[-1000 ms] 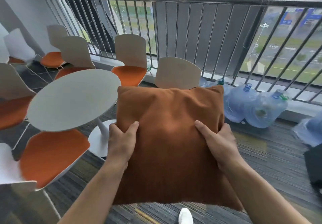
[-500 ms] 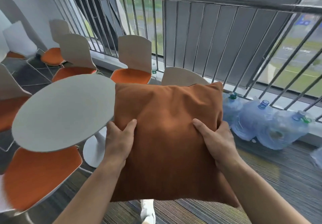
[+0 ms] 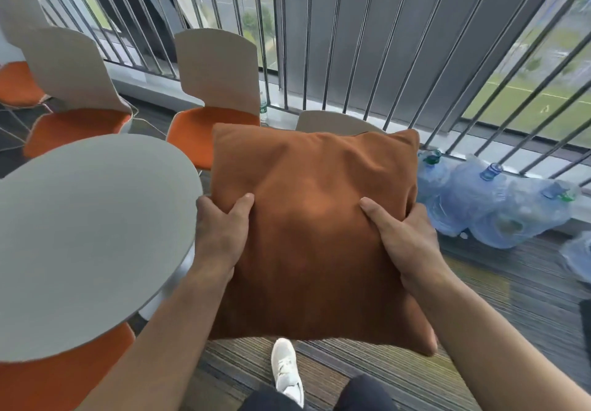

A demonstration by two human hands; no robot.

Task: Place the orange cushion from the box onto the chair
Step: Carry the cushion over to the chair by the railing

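Office break area, round table (image 3: 92, 238), orange-seated chairs (image 3: 211, 91), water jugs (image 3: 486, 206) (by railing (image 3: 351, 43))

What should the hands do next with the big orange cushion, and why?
Probably carry it a bit further forward. Both hands, left and right, grip the cushion in the air, and the chair whose back peeks out behind it sits just ahead, its seat hidden.

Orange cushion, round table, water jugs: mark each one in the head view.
orange cushion (image 3: 315, 250), head view, centre of its front face.
round table (image 3: 92, 238), head view, bare middle of the top.
water jugs (image 3: 499, 215), head view, body of the middle jug.
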